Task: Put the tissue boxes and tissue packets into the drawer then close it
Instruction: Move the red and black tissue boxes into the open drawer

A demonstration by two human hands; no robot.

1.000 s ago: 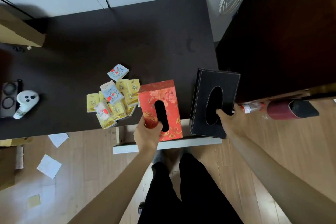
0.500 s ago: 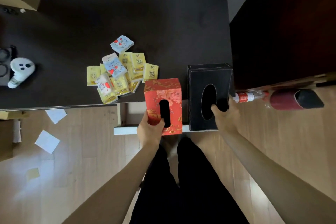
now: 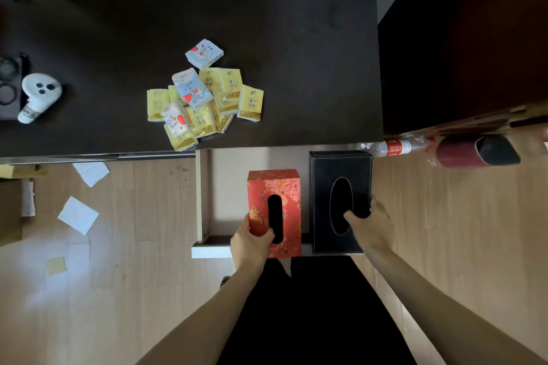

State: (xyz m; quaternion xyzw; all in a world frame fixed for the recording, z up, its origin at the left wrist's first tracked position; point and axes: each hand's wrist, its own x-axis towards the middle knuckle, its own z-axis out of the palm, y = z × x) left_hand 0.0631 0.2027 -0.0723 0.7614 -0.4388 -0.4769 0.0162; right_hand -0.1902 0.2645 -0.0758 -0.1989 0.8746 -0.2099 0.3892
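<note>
Two tissue boxes sit over the open drawer (image 3: pixel 207 201) at lower centre: the red floral box (image 3: pixel 274 187) in the left hand (image 3: pixel 252 241), thumb hooked into its slot, and the black box (image 3: pixel 339 169) in the right hand (image 3: pixel 369 224), which also grips it through the slot. The packets are in a pile (image 3: pixel 204 101) on the dark desk (image 3: pixel 296 38) at centre frame; I count roughly eleven, about three blue-white ones and the rest yellow, though the overlap makes that iffy. One white controller (image 3: pixel 38 95) lies far left.
</note>
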